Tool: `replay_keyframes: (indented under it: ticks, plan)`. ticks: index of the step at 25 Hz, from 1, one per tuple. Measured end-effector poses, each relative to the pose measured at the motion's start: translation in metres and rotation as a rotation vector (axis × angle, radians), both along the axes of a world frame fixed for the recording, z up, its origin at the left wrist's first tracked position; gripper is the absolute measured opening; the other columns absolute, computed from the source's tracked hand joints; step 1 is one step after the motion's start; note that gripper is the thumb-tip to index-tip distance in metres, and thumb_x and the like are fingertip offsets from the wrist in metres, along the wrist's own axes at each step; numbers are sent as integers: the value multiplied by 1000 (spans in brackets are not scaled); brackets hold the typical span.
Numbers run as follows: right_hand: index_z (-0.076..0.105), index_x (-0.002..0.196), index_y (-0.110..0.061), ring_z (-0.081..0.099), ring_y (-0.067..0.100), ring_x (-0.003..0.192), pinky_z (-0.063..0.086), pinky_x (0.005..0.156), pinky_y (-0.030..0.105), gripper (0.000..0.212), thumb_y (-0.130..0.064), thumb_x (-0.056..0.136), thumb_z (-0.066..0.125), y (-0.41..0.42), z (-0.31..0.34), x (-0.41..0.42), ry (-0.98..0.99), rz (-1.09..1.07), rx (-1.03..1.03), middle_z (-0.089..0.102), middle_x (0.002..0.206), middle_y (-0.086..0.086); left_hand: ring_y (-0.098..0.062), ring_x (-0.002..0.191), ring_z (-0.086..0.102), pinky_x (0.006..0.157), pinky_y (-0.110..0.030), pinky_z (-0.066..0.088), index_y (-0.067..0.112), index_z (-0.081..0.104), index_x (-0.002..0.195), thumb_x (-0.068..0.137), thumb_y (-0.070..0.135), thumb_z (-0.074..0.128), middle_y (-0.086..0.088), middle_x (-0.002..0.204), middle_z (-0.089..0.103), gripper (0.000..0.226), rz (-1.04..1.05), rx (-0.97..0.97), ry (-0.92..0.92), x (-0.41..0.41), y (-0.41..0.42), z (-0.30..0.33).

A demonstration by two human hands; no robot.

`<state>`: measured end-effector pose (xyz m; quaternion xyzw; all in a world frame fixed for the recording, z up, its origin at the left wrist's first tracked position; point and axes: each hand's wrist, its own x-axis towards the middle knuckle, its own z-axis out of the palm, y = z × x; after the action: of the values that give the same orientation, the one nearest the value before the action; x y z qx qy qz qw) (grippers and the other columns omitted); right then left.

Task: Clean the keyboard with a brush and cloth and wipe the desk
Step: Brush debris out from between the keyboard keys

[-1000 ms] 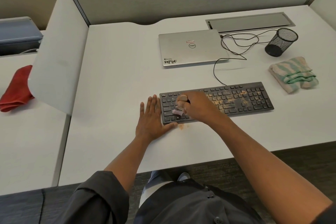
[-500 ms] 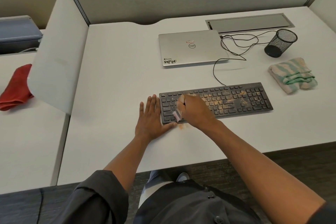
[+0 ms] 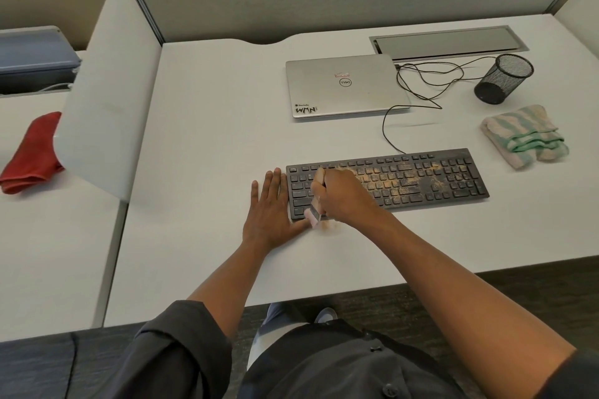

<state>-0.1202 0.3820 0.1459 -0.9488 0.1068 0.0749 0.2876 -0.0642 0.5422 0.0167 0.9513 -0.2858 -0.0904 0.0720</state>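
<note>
A black keyboard (image 3: 421, 178) lies on the white desk (image 3: 210, 126), its middle keys covered in tan dust. My right hand (image 3: 343, 196) grips a small brush (image 3: 313, 213) with pale bristles down at the keyboard's front left edge. A little tan dust (image 3: 327, 226) lies on the desk just below the bristles. My left hand (image 3: 270, 209) rests flat on the desk, fingers straight, against the keyboard's left end. A folded green and beige striped cloth (image 3: 525, 136) sits to the right of the keyboard, apart from both hands.
A closed silver laptop (image 3: 346, 87) lies behind the keyboard with a black cable (image 3: 421, 87) looping beside it. A black mesh cup (image 3: 504, 78) stands at the back right. A white divider panel (image 3: 107, 91) rises on the left; a red cloth (image 3: 29, 152) lies beyond it.
My right hand has drawn the brush toward me across the left keys to the keyboard's front edge. My left hand has stayed put.
</note>
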Motion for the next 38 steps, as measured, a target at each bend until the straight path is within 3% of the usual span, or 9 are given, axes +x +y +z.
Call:
replay_keyframes:
  ticks: [5, 8, 15, 18, 22, 25, 29, 35, 38]
  plan:
    - [61, 85, -4, 65, 26, 71, 51, 70, 38, 32, -21, 101, 40, 0, 1, 6, -57, -65, 109, 70, 73, 7, -21, 153, -24, 124, -50, -13, 17, -24, 155, 81, 93, 23, -7, 168, -19, 116, -9, 2, 17, 0, 1, 1]
    - [63, 88, -3, 65, 27, 77, 52, 74, 38, 31, -22, 101, 42, 3, -1, 4, -3, -32, 62, 71, 80, 10, -21, 154, -21, 124, -50, -11, 13, -15, 159, 86, 86, 26, -9, 169, -13, 111, -1, -7, -7, -1, 0, 2]
    - [67, 87, -6, 60, 8, 67, 50, 68, 30, 20, -15, 94, 52, -6, 2, 1, -96, -23, 266, 62, 67, -14, -21, 153, -24, 124, -51, -11, 12, -17, 159, 78, 96, 15, -8, 168, -19, 120, -7, 27, 10, -1, 1, 0]
    - [72, 85, -13, 61, 11, 73, 43, 62, 21, 17, -10, 86, 55, -14, 5, -7, -64, 27, 177, 70, 77, -7, -21, 153, -24, 124, -51, -11, 13, -15, 160, 78, 96, 15, -9, 168, -17, 120, -16, 31, 5, 0, 1, 0]
    - [72, 84, -17, 58, 4, 58, 45, 59, 23, 17, -8, 87, 58, -38, 11, -9, 8, -38, 158, 68, 74, -6, -22, 154, -22, 124, -52, -10, 13, -13, 160, 76, 97, 13, -9, 169, -15, 122, -16, 29, 5, 0, 2, 1]
    - [68, 84, -18, 67, 16, 56, 55, 56, 26, 8, -21, 91, 66, -39, 12, -10, -10, -145, 284, 70, 68, -5, -22, 154, -22, 124, -52, -9, 12, -13, 160, 72, 98, 7, -10, 169, -16, 125, -15, 30, 12, -1, 1, 2]
    - [65, 81, -11, 69, 25, 54, 59, 53, 36, 21, -29, 91, 70, -28, 8, -9, -93, -273, 373, 70, 60, 3, -21, 153, -23, 124, -51, -10, 13, -14, 160, 71, 98, 4, -9, 169, -16, 124, -10, 7, 11, -1, 1, 2]
    - [67, 79, -9, 65, 11, 46, 54, 47, 26, 23, -29, 84, 78, -26, 6, -9, 17, -249, 332, 70, 59, 3, -20, 153, -23, 124, -49, -13, 15, -16, 160, 79, 95, 21, -8, 169, -16, 120, -10, -7, 7, -1, 1, 2]
    - [70, 82, -4, 64, -1, 46, 48, 41, 18, 14, -14, 91, 70, -38, 9, -12, 12, -277, 291, 74, 69, -4, -20, 154, -22, 124, -50, -12, 14, -14, 160, 78, 94, 24, -8, 169, -15, 121, -6, -8, 14, -1, 1, 2]
